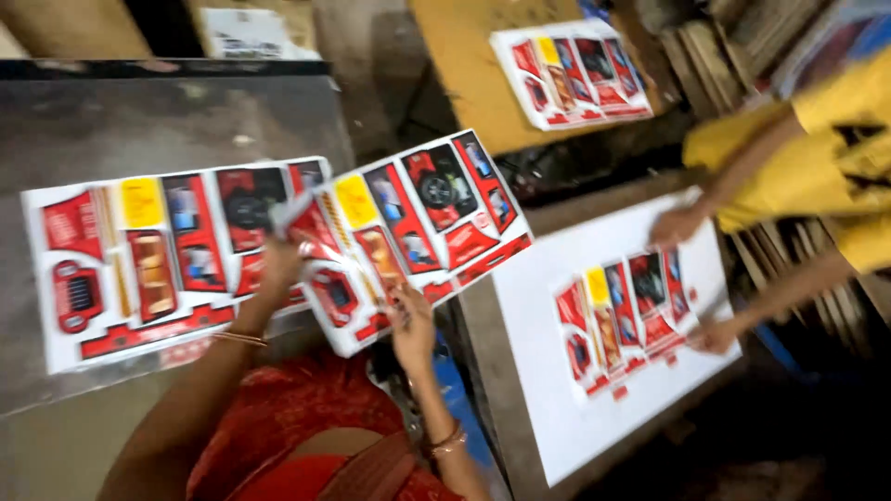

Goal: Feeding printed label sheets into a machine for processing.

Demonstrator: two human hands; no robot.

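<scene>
I hold a glossy printed sheet [418, 223], white with red, yellow and black panels, lifted and tilted over the gap between two tables. My left hand [278, 264] grips its left edge. My right hand [411, 325] grips its near edge. Beneath my left hand a matching printed sheet [139, 264] lies flat on the grey metal table [139, 121]. To the right, a printed cut-out [622, 315] rests on a large white board [603, 390].
A person in yellow [835, 158] at the right touches the white board with both hands [677, 225]. Another printed sheet [571, 70] lies on a yellow-brown surface at the back. Stacked boards stand at the far right.
</scene>
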